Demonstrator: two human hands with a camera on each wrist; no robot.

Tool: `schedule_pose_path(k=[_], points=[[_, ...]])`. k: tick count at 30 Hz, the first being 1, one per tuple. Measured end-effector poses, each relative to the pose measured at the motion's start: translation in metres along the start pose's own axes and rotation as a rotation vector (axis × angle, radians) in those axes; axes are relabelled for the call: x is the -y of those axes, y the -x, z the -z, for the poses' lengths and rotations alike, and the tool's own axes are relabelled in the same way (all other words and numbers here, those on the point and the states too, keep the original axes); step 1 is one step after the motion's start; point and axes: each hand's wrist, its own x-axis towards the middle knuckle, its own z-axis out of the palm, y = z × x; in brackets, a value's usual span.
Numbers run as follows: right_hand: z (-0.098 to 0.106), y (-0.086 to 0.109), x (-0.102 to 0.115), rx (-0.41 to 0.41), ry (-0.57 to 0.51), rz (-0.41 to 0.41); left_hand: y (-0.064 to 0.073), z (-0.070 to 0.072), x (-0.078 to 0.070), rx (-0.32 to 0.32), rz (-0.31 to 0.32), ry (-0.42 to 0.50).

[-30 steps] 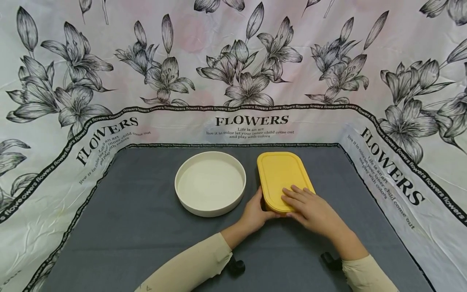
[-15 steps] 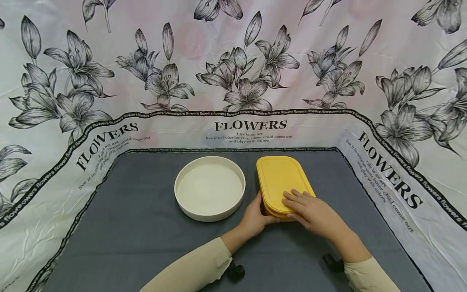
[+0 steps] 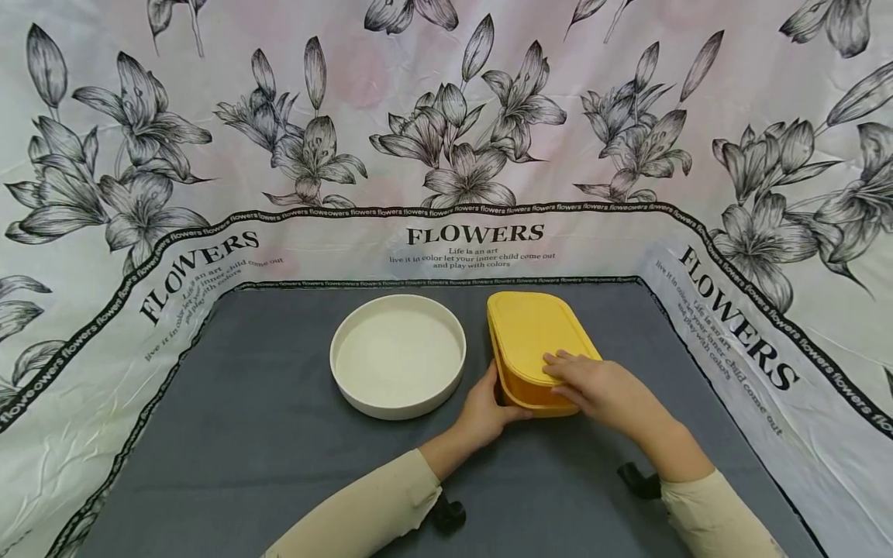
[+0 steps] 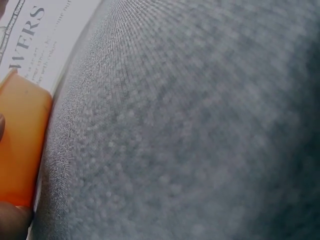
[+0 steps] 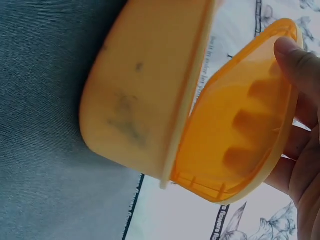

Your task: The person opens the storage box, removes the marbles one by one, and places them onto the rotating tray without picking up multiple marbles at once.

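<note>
A yellow rectangular food container (image 3: 540, 397) stands on the grey cloth, its lid (image 3: 536, 333) tilted up at the near edge. The far end of the lid still lies on the rim. My left hand (image 3: 481, 411) grips the container at its near left corner, thumb along the front. With thumb under and fingers on top, my right hand (image 3: 614, 391) pinches the lid's near right edge. Finger shadows show through the orange underside of the lid (image 5: 225, 145) in the right wrist view. Dark patches show through the container wall (image 5: 145, 85); what lies inside is hidden.
Left of the container stands a round cream dish (image 3: 398, 356) with a low rim. A grey cloth (image 3: 265, 434) covers the table, and white flower-printed fabric (image 3: 481, 240) borders it at the back and both sides.
The near edge of the lid has come up off the container, opening a gap at the front, as my right hand rises with it. My left hand stays on the container.
</note>
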Motion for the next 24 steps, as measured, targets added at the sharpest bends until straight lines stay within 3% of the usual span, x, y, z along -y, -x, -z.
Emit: schedule_pose_path(k=[4,10,19,24], points=[[0.008,-0.002,-0.003,-0.007,-0.068,-0.046,-0.004,0.000,0.000,0.002,-0.006,0.041],[0.014,-0.003,-0.006,-0.045,-0.079,-0.075,-0.005,-0.001,-0.001,0.017,0.010,0.099],[0.010,0.001,-0.010,-0.237,-0.135,-0.084,-0.004,0.001,-0.003,0.029,-0.015,0.095],[0.008,0.007,-0.011,-0.346,-0.108,-0.140,-0.004,0.002,-0.003,0.035,-0.019,0.078]])
